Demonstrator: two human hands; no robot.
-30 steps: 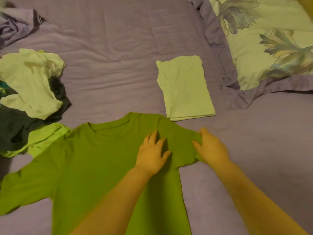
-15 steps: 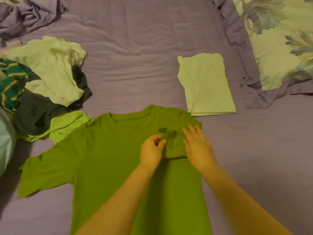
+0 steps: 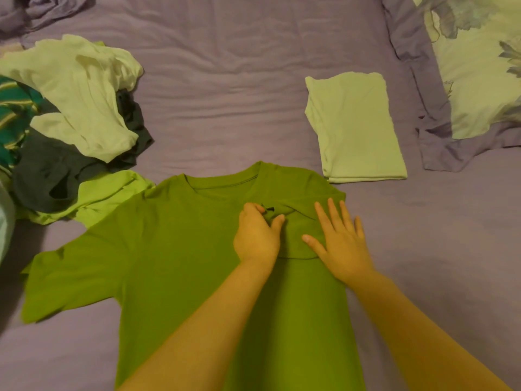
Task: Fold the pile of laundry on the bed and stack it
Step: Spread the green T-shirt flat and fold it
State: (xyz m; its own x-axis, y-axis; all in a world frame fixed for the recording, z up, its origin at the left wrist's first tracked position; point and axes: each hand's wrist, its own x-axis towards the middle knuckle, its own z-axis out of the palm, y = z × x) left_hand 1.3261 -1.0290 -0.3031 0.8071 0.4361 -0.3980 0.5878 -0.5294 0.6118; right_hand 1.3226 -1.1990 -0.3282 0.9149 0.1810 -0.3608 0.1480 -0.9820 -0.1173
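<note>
Left grip [image 3: 258,237] pinches the folded-in sleeve on the shirt [image 3: 180,249], right grip [image 3: 339,244] flat and open on the fold. Shirt lies near-centre on the bed [image 3: 225,94], pile [image 3: 70,122] far left, folded piece [image 3: 355,125] far right. I'd flatten the bunched cloth, keep the right edge straight, then fold the left sleeve.
</note>
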